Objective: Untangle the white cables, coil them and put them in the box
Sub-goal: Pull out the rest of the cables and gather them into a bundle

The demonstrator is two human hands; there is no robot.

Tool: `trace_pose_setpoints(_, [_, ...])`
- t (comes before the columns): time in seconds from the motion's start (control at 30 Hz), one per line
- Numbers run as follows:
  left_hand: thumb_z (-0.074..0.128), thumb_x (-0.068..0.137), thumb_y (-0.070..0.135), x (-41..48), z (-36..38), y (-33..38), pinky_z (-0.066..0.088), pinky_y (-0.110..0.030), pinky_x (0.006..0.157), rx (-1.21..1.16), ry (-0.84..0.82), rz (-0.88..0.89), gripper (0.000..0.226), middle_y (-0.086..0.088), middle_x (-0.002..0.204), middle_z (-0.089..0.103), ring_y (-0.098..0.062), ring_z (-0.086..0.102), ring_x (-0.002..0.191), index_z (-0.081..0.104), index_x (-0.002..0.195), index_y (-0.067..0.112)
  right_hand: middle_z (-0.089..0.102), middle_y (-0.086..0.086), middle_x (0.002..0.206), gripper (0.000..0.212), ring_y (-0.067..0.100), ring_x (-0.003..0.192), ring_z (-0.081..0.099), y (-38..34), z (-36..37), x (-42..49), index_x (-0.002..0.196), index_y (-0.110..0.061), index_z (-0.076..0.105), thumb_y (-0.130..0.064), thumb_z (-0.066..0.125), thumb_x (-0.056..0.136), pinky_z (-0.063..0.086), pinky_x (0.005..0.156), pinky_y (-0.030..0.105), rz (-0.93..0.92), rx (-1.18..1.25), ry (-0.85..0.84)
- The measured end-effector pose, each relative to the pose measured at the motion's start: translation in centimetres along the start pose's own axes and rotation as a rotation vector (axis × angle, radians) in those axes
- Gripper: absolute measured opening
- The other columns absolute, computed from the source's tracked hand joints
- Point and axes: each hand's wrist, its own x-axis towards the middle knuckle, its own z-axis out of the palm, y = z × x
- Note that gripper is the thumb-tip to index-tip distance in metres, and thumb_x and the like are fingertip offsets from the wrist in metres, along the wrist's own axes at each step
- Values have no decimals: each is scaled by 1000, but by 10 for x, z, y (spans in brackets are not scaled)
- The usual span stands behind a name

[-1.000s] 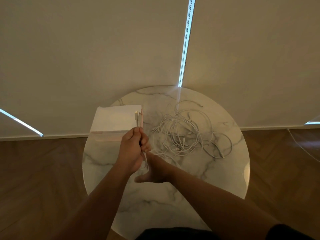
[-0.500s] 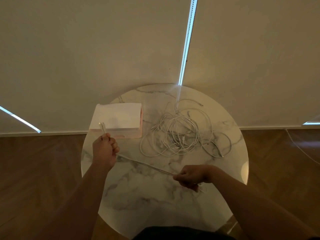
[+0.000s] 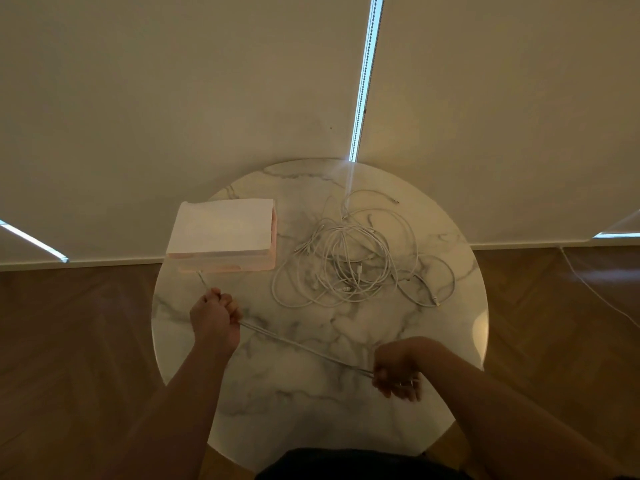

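Note:
A doubled white cable [image 3: 304, 348] is stretched taut between my two hands above the round marble table [image 3: 311, 410]. My left hand [image 3: 214, 315] grips one end, and the cable's tips stick out past my fist toward the box. My right hand [image 3: 396, 370] grips the other end at the near right. A tangled pile of white cables [image 3: 360, 261] lies on the table's far right half. The pale pink box [image 3: 225, 233] with a white top sits at the far left of the table, just beyond my left hand.
The table stands against cream roller blinds, with bright slits of light between them. Wooden floor surrounds the table. A thin white cord [image 3: 595, 289] trails across the floor at the right. My dark clothing shows at the table's near edge.
My hands started together near the box and pulled apart. The right hand has moved further right and nearer to me, stretching the cable straight. The left hand moved left and now stays put.

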Motion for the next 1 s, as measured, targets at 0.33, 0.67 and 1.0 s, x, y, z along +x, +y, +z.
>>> trace_pose_setpoints(0.33, [19, 97, 0, 23, 5, 13, 18, -17, 36, -114, 22, -24, 39, 9, 41, 33, -6, 23, 33, 40, 71, 21, 53, 13, 74, 41, 21, 56, 51, 38, 18, 3, 77, -5, 53, -32, 36, 103, 47, 59, 31, 42, -77, 112])
trace_pose_setpoints(0.67, [24, 101, 6, 23, 3, 11, 18, -19, 37, -86, 50, 0, 36, 9, 42, 33, -6, 23, 35, 41, 72, 20, 60, 18, 122, 36, 33, 111, 57, 39, 11, 2, 117, -2, 57, -29, 39, 103, 41, 89, 35, -14, -277, 435])
trace_pose_setpoints(1.0, [26, 104, 11, -17, 9, -24, 22, -19, 37, 33, -66, -62, 36, 6, 47, 35, -7, 27, 36, 45, 75, 18, 57, 16, 131, 38, 31, 120, 54, 40, -6, 9, 123, -5, 57, -25, 61, 91, 45, 94, 35, 111, -340, 351])
